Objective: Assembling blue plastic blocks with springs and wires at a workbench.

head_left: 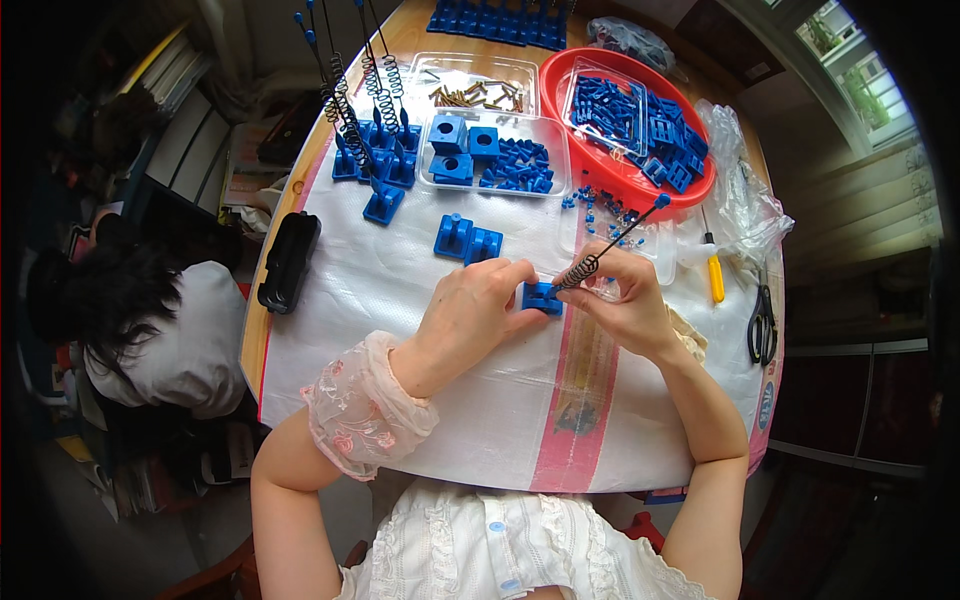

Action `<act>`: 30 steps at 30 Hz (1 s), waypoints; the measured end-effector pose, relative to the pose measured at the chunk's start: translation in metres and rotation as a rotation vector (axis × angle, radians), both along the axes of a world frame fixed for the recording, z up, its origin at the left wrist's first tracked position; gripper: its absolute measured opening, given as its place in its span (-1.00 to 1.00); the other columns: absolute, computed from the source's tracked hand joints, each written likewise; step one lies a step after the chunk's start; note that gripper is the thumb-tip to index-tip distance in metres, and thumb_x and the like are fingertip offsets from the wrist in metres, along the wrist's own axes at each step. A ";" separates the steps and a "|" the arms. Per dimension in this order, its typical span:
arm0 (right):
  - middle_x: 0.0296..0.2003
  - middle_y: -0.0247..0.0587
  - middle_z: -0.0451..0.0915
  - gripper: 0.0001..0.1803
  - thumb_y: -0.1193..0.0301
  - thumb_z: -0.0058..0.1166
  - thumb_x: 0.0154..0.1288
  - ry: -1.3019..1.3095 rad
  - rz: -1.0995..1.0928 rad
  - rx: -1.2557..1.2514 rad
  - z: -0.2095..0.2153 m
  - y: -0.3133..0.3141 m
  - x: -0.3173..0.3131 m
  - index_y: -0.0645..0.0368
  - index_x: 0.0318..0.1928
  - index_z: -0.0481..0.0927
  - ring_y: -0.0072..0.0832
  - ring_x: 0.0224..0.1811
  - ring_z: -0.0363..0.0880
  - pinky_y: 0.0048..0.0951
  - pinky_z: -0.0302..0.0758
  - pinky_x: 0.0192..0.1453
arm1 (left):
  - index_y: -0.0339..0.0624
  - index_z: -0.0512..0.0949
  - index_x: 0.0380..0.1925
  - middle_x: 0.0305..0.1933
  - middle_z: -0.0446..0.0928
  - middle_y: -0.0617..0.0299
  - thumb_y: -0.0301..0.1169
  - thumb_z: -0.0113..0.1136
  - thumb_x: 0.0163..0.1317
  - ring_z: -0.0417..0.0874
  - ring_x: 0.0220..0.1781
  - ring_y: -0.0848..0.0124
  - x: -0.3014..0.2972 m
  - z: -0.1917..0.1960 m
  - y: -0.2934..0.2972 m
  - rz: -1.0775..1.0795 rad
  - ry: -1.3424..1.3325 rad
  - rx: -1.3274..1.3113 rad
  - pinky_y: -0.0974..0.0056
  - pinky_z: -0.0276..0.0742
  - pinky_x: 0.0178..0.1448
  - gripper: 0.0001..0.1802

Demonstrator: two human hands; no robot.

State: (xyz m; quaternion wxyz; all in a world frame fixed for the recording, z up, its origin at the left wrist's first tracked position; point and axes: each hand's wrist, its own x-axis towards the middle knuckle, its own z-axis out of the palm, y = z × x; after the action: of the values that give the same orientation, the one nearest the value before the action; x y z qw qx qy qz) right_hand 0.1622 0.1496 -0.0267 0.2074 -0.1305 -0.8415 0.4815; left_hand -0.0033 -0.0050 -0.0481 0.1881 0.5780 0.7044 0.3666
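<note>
At a round wooden table [262, 330] covered w/ a white woven sheet [400, 290], a person's left hand [470, 310] pinches a small blue plastic block [541, 297] between thumb and fingers, closed on it and pressing it down on the sheet near the centre of the work area. The right hand [625, 300], just beside, grips a black spring rod [605, 250] w/ a blue tip, fingers closed around its coiled lower end; the rod tilts up and to the right, its base meeting the block. Two more blue blocks [467, 240] sit just beyond the left hand. Farther back, a cluster of finished blocks w/ upright spring rods [365, 130] stands at the left, next to a clear tray [490, 150] of blue parts and another clear tray of brass screws [478, 95]. A red basin [620, 170] holds more blue pieces at the right. A yellow-handled screwdriver [715, 275] and black scissors [762, 325] lie on the right edge, a black case [290, 260] on the left edge. Another person w/ dark hair [120, 290] sits at far left.
</note>
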 end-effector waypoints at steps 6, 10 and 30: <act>-0.34 -0.29 0.68 -0.81 0.67 0.42 0.11 -0.031 0.013 0.013 -0.002 0.003 0.002 0.22 -0.22 0.83 -0.55 -0.25 0.60 -0.48 0.49 -0.12 | -0.16 0.69 -0.13 -0.44 0.59 0.21 -0.33 0.61 0.05 0.64 -0.41 0.30 0.000 0.000 -0.001 -0.004 0.013 0.004 0.19 0.56 -0.26 -0.61; -0.36 -0.27 0.67 -0.83 0.65 0.43 0.11 -0.023 0.016 0.012 -0.002 0.004 0.002 0.25 -0.25 0.79 -0.53 -0.26 0.59 -0.45 0.47 -0.13 | -0.16 0.69 -0.13 -0.44 0.59 0.21 -0.33 0.61 0.05 0.64 -0.41 0.30 0.000 0.001 -0.001 0.003 -0.004 -0.012 0.19 0.56 -0.26 -0.61; -0.36 -0.30 0.67 -0.82 0.68 0.40 0.12 -0.037 0.027 0.028 -0.002 0.005 0.003 0.25 -0.23 0.82 -0.54 -0.26 0.58 -0.46 0.47 -0.11 | -0.18 0.70 -0.14 -0.44 0.60 0.21 -0.34 0.61 0.04 0.65 -0.41 0.30 0.000 0.001 -0.001 0.000 -0.005 0.002 0.19 0.57 -0.26 -0.61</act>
State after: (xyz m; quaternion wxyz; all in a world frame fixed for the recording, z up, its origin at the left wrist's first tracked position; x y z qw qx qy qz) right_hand 0.1651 0.1544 -0.0290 0.1870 -0.1253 -0.8535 0.4700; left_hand -0.0033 -0.0056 -0.0475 0.1895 0.5772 0.7035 0.3687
